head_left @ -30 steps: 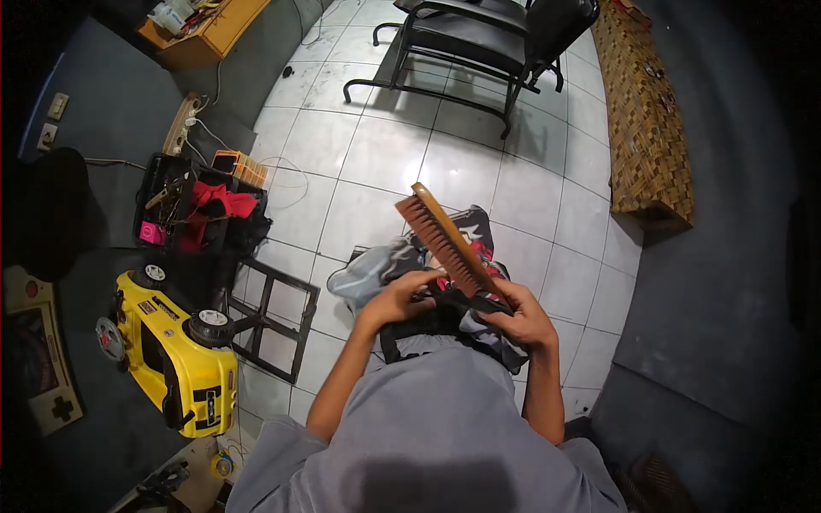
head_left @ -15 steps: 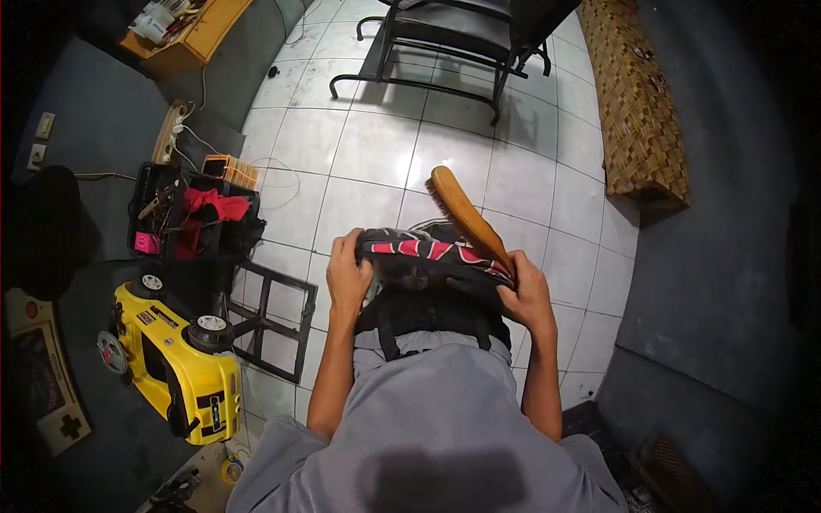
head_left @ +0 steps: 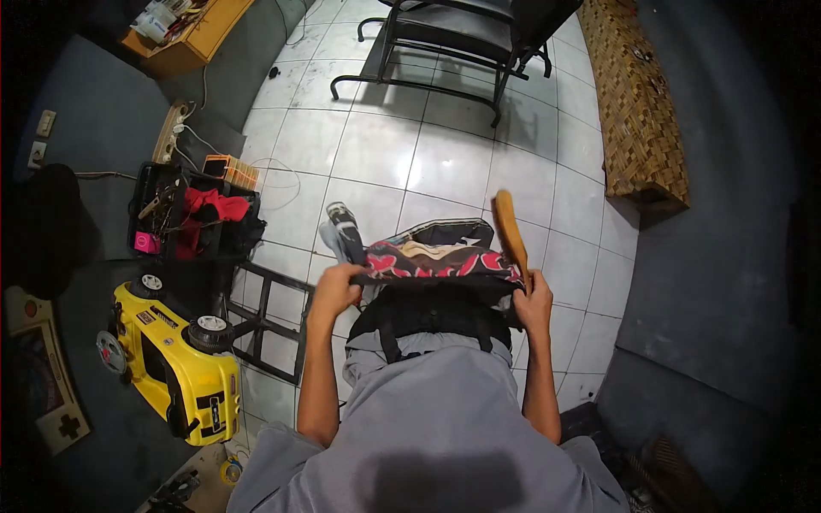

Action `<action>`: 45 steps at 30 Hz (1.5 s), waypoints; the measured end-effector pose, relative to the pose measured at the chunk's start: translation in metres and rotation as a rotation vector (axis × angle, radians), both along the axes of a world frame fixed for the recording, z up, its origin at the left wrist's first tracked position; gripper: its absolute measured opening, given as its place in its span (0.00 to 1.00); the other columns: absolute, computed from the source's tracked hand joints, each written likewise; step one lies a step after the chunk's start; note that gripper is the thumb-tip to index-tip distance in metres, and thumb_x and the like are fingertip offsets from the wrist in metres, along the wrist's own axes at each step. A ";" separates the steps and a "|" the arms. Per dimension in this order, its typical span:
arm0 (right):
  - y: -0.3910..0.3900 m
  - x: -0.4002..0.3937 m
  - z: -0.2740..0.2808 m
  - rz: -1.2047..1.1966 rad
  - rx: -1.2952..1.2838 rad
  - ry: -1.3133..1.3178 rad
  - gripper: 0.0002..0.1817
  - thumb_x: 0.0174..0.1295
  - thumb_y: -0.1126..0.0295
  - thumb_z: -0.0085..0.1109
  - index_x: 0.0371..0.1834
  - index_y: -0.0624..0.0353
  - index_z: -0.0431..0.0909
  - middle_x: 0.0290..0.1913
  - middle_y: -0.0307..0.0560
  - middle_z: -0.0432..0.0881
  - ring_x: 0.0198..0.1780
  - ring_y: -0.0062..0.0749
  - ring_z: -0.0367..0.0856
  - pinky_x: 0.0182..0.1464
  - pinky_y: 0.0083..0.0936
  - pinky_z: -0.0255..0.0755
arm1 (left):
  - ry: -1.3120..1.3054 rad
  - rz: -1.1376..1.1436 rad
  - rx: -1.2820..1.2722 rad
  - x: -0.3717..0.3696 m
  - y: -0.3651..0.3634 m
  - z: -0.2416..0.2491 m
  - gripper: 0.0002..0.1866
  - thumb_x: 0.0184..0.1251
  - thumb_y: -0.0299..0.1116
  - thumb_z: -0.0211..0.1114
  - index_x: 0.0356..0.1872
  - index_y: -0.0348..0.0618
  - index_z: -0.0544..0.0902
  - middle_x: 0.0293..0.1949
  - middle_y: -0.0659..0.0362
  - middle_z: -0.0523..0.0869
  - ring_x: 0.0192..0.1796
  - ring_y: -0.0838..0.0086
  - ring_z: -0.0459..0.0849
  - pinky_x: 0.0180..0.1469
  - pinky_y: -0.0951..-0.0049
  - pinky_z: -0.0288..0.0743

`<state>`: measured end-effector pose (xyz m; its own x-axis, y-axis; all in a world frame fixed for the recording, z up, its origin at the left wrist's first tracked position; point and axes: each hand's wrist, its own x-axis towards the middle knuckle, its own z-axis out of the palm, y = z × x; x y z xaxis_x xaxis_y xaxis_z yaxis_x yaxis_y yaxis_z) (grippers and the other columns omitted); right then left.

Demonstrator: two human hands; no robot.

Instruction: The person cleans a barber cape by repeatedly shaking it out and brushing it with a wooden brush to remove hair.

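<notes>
Stretched between my hands in front of my waist is a patterned cloth [head_left: 436, 263], black with red, white and tan shapes. My left hand [head_left: 337, 292] pinches its left end, and a grey-and-black flap [head_left: 345, 229] of it sticks up beyond the fingers. At the other end, my right hand [head_left: 534, 304] is closed around the handle of a wooden-backed brush [head_left: 510, 231] and also grips the cloth's right corner. The brush stands nearly upright, seen edge-on, its bristles mostly hidden. Black fabric with straps [head_left: 419, 315] lies below the cloth at my waist.
A black metal-framed chair [head_left: 445, 85] stands ahead on the white tiled floor [head_left: 376, 145]. To the left are a yellow toy car [head_left: 175, 359], a black frame [head_left: 269, 321] and a box holding red cloth [head_left: 209, 209]. A woven bench [head_left: 641, 111] runs along the right wall.
The cloth is spread wider and its patterned side shows more, with a flap now raised at left. The brush has swung from leaning left to nearly upright and shifted right.
</notes>
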<state>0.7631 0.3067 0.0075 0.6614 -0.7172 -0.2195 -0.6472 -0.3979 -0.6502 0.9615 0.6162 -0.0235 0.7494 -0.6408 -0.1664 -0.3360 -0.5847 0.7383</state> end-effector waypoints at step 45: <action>0.050 0.077 0.066 0.326 1.277 -1.011 0.15 0.46 0.81 0.56 0.21 0.53 0.58 0.39 0.51 0.74 0.52 0.45 0.72 0.58 0.38 0.62 | 0.018 -0.154 -0.477 -0.024 -0.107 0.123 0.30 0.51 0.14 0.52 0.60 0.44 0.69 0.37 0.49 0.80 0.42 0.62 0.81 0.46 0.74 0.72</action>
